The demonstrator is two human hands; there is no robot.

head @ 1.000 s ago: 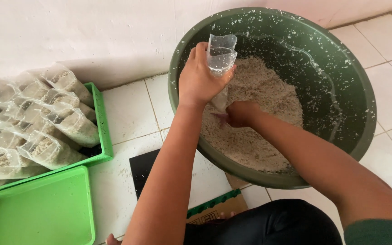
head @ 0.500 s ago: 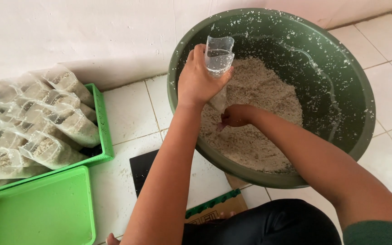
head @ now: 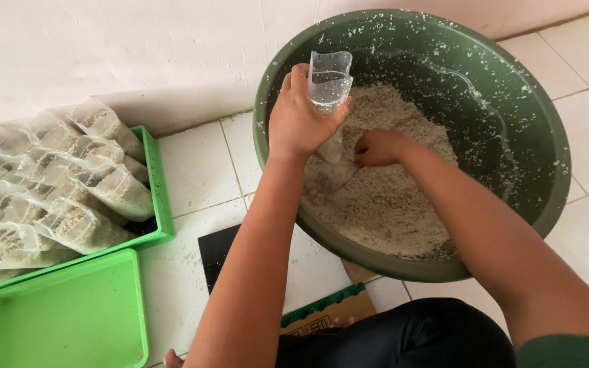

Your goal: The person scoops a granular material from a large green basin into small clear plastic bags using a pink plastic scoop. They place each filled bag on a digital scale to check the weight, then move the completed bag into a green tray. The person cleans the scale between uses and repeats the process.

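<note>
**Bag held at the basin's near rim**

Nearest the camera, short of the basin (head: 547,204), lie a black mat (head: 216,255) and a cardboard box (head: 328,317) on the tiled floor. Left of the basin stand an empty green tray (head: 63,313) and a second tray (head: 161,204) stacked with filled bags (head: 69,184). Over the basin's near-left rim the left hand (head: 298,123) pinches a clear bag (head: 328,82) upright, mouth open. Just right of it, the right hand (head: 376,146) is closed, knuckles up, in the pale grain (head: 390,204); whether it holds any, I cannot tell. The bag looks thin, limp and slippery, light while empty; it seems best gripped by its side below the mouth.
</note>
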